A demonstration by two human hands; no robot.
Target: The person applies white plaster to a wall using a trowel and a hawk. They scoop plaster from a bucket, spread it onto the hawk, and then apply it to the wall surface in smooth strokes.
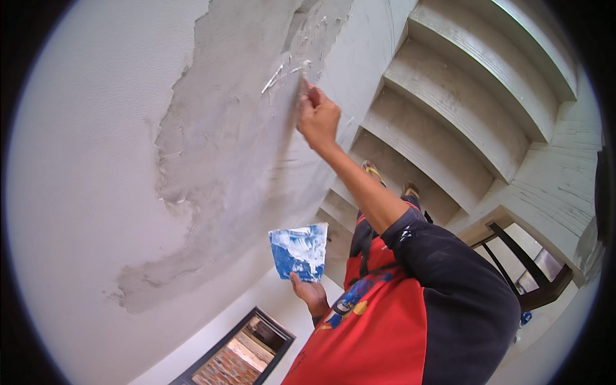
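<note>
My left hand (pixel 310 294) is closed on the lower edge of a blue board (pixel 280 255), which is smeared with white putty (pixel 308 240). Higher up, my right hand (pixel 319 120) is raised close to the wall (pixel 224 122), its fingers closed. A thin greyish edge shows beside those fingers, but what they grip is too slight to make out. Just beyond the fingertips, wet white putty streaks (pixel 274 78) lie on a rough grey patch of the wall. Smoother white paint surrounds that patch.
Bare concrete stairs (pixel 443 96) curve along the right, and my feet (pixel 372 170) stand on a step. A dark railing (pixel 545 289) borders an opening at the lower right. At the bottom is a dark-framed window (pixel 240 350) with brickwork beyond.
</note>
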